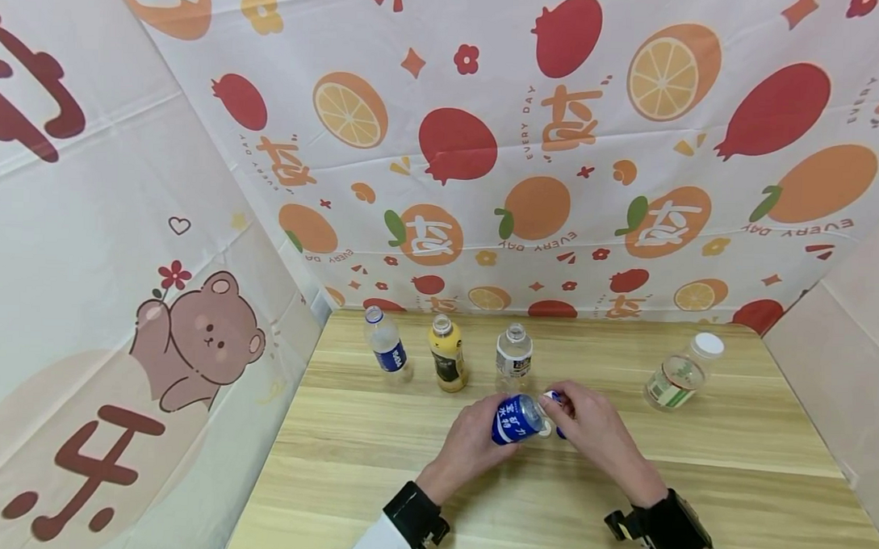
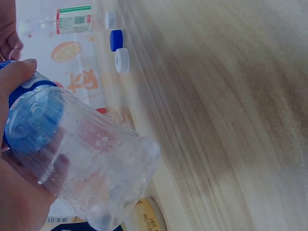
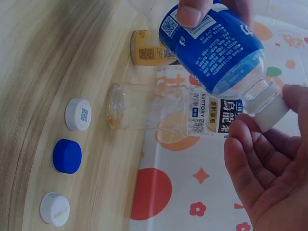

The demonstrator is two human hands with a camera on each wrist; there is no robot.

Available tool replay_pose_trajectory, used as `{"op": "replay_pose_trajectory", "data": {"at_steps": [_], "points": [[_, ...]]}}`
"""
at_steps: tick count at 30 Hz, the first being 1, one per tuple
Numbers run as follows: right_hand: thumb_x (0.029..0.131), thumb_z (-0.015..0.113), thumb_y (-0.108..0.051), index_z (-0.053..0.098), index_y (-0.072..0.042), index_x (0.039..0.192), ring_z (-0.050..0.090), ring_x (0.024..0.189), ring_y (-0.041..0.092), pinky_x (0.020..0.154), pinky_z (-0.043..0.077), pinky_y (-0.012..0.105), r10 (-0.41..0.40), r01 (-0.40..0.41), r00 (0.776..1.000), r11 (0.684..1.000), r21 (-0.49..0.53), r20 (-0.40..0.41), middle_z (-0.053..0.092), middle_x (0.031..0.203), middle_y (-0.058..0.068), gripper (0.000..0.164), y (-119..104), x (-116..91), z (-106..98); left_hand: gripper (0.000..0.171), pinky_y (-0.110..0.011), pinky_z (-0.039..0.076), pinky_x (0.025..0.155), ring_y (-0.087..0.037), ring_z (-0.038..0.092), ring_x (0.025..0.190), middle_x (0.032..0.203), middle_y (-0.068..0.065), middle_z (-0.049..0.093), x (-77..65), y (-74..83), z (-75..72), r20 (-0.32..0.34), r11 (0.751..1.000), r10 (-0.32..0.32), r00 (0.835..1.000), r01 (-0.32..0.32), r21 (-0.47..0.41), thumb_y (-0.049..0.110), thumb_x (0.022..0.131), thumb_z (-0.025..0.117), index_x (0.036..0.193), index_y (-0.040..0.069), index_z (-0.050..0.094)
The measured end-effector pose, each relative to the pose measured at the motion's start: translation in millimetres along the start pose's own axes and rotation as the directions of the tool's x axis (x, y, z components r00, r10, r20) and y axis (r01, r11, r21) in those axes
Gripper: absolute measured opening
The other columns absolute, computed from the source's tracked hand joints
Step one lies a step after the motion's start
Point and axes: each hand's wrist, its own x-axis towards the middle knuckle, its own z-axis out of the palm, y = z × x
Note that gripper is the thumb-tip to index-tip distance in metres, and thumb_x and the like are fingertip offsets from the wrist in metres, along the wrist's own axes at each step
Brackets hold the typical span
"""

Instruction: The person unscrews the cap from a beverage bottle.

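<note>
Remotely, I observe three bottles (image 1: 447, 362) behind, three loose caps (image 3: 67, 157) on the table (image 1: 359, 482); the blue-labelled bottle (image 1: 514, 420) tilts between left hand (image 1: 472, 436), gripping it, and right hand (image 1: 594, 425), pinching its white cap (image 3: 272, 114).

We read 宝矿力水特 on the blue-labelled bottle (image 1: 517, 421), SUNTORY 烏龍茶 on clear bottle (image 3: 190, 111), EVERY DAY on wall cloth (image 1: 537, 241).

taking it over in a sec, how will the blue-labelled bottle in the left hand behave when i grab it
The blue-labelled bottle is probably light, as it looks nearly empty through its clear lower end. It may give when squeezed, being thin-looking clear plastic. Laid sideways, its rounded body would likely roll.
</note>
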Motion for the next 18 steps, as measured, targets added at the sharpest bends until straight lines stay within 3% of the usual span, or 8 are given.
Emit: {"op": "replay_pose_trajectory", "data": {"at_steps": [7, 13, 18], "points": [[0.1, 0.07, -0.022, 0.067, -0.001, 0.121, 0.062, 0.083, 0.01, 0.068, 0.056, 0.028, -0.058, 0.058, 0.998, 0.997, 0.06, 0.0, 0.068, 0.095, -0.002, 0.03, 1.4, -1.4, 0.9, 0.08, -0.038, 0.053, 0.101, -0.019, 0.065, 0.115, 0.129, -0.007, 0.067, -0.7, -2.5, 2.1, -0.018, 1.0, 0.015, 1.0, -0.015, -0.009, 0.03, 0.079, 0.091, 0.144, 0.008, 0.051], [0.1, 0.07, -0.018, 0.06, 0.001, 0.132, 0.067, 0.097, 0.018, 0.081, 0.061, 0.039, -0.082, 0.079, 0.997, 0.987, 0.138, 0.017, 0.07, 0.112, 0.006, 0.038, 1.2, -2.9, -0.5, 0.079, -0.038, 0.053, 0.101, -0.022, 0.065, 0.116, 0.13, -0.009, 0.067, -1.6, -2.0, 1.0, -0.011, 0.995, -0.01, 1.0, 0.009, -0.097, 0.027, 0.079, 0.092, 0.144, 0.007, 0.051], [0.1, 0.069, -0.013, 0.06, 0.001, 0.132, 0.068, 0.101, 0.022, 0.084, 0.061, 0.039, -0.148, 0.146, 0.989, 0.978, 0.149, 0.004, 0.069, 0.118, 0.009, 0.036, 2.5, -3.0, -2.1, 0.079, -0.038, 0.053, 0.102, -0.022, 0.064, 0.118, 0.132, -0.009, 0.066, -1.1, -1.6, 0.0, 0.005, 0.99, -0.022, 1.0, 0.022, -0.138, 0.025, 0.08, 0.091, 0.145, 0.008, 0.05]]}}
